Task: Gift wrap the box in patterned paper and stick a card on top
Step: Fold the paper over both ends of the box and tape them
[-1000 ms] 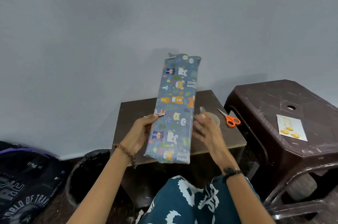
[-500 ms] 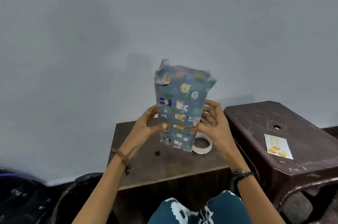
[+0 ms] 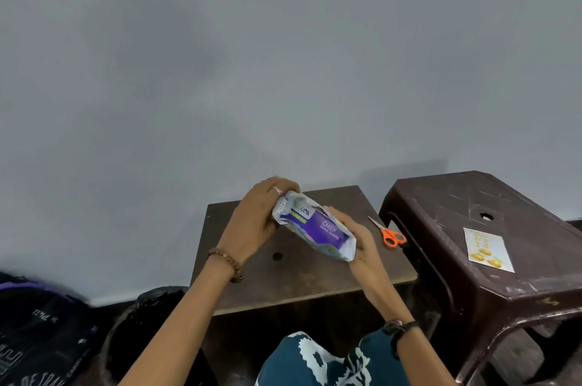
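The box (image 3: 321,229) stands on end over the small brown table (image 3: 302,278), its open end turned toward me so the purple printed face shows. Patterned blue wrapping paper (image 3: 341,251) rings that end in loose flaps. My left hand (image 3: 259,220) grips the upper left side of the box, its fingers curled over the paper edge. Along the lower right side, my right hand (image 3: 360,242) holds the box. A white card (image 3: 488,248) with yellow pictures lies flat on the dark plastic stool (image 3: 504,285) to the right.
Orange-handled scissors (image 3: 389,234) lie at the table's right edge, beside the stool. A dark bin (image 3: 141,322) and a black backpack (image 3: 37,332) sit on the floor at the lower left. A grey wall stands close behind the table.
The box has been tipped from showing its wrapped long face to showing its open end. Both hands shifted up along its sides. The tape roll seen earlier is hidden now.
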### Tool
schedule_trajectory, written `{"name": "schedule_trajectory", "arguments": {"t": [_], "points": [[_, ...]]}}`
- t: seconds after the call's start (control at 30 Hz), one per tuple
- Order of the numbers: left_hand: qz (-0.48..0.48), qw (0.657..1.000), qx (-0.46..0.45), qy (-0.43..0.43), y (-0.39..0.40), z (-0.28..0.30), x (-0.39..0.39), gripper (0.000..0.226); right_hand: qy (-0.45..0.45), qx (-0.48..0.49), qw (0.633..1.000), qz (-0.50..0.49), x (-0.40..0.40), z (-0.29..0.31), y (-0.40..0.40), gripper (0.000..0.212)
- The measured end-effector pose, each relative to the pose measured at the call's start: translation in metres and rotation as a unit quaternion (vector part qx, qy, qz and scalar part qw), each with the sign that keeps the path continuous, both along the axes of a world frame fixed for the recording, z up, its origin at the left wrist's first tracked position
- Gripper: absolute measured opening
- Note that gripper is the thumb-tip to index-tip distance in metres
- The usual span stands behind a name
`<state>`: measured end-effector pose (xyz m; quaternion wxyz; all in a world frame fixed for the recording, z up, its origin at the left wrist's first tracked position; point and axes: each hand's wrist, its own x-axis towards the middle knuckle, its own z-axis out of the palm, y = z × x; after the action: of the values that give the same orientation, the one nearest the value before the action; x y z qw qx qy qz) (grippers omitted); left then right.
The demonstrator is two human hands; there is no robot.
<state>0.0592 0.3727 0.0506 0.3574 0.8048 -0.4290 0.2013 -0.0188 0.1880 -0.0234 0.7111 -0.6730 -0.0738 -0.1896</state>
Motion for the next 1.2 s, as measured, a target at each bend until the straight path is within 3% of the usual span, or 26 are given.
{"name": "schedule_trajectory", "arguments": {"t": [0.1,0.2,0.33,0.43,0.57,0.67,0.8,0.93,1.13,1.2], "points": [[0.049,0.995,0.076,-0.040,-0.003,-0.027,0.007,0.041,0.028,0.051,0.998,-0.003,-0.002,-0.011,0.003,0.066],[0.075,0.993,0.082,-0.031,0.000,-0.053,0.001,0.045,0.083,0.142,0.986,0.001,-0.002,-0.024,0.002,0.031],[0.092,0.994,0.047,-0.029,0.007,-0.085,-0.013,0.044,0.126,0.223,0.967,0.004,-0.002,-0.032,0.005,0.042],[0.133,0.991,0.005,0.022,0.008,-0.103,-0.025,0.027,0.130,0.216,0.967,0.021,-0.003,-0.032,0.009,0.044],[0.167,0.986,0.013,0.004,0.012,-0.122,-0.028,0.031,0.150,0.183,0.971,0.038,-0.001,-0.039,0.013,0.035],[0.143,0.988,-0.039,0.040,0.009,-0.130,-0.024,0.031,0.167,0.169,0.970,0.052,0.001,-0.046,0.015,0.037],[0.202,0.972,-0.039,0.111,0.001,-0.134,-0.024,0.024,0.178,0.159,0.970,0.046,0.004,-0.053,0.015,0.038],[0.166,0.983,0.003,0.074,0.006,-0.145,-0.022,0.062,0.195,0.162,0.967,0.038,0.010,-0.060,0.014,0.033],[0.137,0.982,0.092,0.094,0.017,-0.156,-0.022,0.060,0.222,0.082,0.969,0.076,0.019,-0.072,0.007,0.052],[0.130,0.981,0.106,0.101,0.023,-0.155,-0.021,0.056,0.230,0.080,0.965,0.098,0.022,-0.077,0.003,0.046]]}}
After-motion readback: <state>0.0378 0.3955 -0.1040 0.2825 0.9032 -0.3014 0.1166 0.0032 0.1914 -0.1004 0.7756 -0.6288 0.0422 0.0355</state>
